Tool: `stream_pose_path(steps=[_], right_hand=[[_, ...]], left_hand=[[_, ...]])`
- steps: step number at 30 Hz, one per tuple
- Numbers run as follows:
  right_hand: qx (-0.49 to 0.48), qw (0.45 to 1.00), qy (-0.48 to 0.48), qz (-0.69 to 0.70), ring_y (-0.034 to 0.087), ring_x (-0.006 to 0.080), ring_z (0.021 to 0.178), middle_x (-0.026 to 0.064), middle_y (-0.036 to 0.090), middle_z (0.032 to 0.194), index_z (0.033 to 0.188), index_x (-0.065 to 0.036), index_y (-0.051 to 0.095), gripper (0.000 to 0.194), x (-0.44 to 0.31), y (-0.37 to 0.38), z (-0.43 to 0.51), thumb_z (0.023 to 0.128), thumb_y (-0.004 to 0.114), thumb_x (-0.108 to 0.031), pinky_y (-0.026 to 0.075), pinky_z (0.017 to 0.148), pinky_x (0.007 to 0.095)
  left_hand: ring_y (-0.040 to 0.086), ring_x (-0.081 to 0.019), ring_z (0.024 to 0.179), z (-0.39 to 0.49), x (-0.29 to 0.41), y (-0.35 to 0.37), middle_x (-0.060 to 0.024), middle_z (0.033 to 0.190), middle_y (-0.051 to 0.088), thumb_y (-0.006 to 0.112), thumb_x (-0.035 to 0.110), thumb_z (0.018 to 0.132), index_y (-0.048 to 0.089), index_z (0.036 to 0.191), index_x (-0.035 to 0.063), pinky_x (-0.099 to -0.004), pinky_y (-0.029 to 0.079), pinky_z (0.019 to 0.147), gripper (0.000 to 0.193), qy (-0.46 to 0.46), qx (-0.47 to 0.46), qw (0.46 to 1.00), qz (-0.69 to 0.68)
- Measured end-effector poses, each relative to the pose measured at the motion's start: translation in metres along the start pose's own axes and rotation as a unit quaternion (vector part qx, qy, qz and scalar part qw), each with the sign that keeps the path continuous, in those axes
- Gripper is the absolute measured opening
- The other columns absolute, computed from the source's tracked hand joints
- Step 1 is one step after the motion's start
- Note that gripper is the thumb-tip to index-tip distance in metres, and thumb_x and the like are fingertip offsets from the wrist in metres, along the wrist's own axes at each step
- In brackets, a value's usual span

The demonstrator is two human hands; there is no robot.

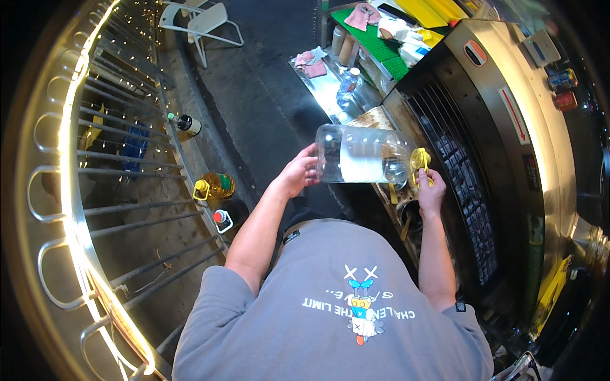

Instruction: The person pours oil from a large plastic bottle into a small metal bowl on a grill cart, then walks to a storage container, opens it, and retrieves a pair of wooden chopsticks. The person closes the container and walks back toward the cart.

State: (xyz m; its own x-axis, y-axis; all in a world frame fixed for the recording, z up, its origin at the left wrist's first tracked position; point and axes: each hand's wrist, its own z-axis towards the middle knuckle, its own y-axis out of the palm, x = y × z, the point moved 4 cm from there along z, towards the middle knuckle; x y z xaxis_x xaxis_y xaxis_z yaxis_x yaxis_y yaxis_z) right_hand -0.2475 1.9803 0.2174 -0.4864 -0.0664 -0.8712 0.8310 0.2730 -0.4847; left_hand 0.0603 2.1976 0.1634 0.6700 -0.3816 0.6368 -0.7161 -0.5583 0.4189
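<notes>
A large clear plastic jug (364, 155) with a pale label lies sideways in the air before me. My left hand (304, 167) is at its base, fingers spread against the end. My right hand (431, 188) grips the yellow handle (425, 178) by the neck, where the yellow cap (421, 157) shows. Through the clear wall the counter behind looks distorted. Under and beyond the jug's neck are a dark pot (411, 213) and a patterned paper sheet (374, 119) on the grill's edge.
A charcoal grill (464, 190) with a steel hood stands at the right. A water bottle (348, 86) and pink cloths (312, 64) lie on a steel counter. A metal railing (143, 209), an oil jug (217, 185) and a dark sauce jug (233, 214) are at the left; a folding chair (207, 24) stands behind.
</notes>
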Motion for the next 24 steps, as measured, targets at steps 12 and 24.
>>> stream_pose_path(steps=[12,24], right_hand=[[-0.155,0.926,-0.336,-0.073,0.068,0.0281,0.074,0.0160,0.065,0.085,0.101,0.004,0.067,0.013,-0.183,0.066,-0.014,0.089,0.068,0.000,0.054,0.068,0.0331],[-0.230,0.818,-0.498,-0.174,0.063,0.0365,0.082,0.0175,0.064,0.087,0.098,-0.003,0.065,0.013,-0.277,0.194,-0.009,0.086,0.071,-0.003,0.052,0.072,0.0440]], left_hand=[[0.064,-0.0236,0.105,-0.008,-0.118,-0.083,-0.0063,0.117,0.070,0.043,0.044,0.102,0.060,0.122,0.0159,-0.0428,0.051,0.090,0.038,-0.032,0.096,0.942,-0.320],[0.066,-0.0206,0.093,-0.085,-0.131,-0.174,-0.0093,0.113,0.065,0.063,0.033,0.100,0.046,0.142,0.0141,-0.0373,0.058,0.074,0.049,-0.016,0.271,0.926,-0.262]])
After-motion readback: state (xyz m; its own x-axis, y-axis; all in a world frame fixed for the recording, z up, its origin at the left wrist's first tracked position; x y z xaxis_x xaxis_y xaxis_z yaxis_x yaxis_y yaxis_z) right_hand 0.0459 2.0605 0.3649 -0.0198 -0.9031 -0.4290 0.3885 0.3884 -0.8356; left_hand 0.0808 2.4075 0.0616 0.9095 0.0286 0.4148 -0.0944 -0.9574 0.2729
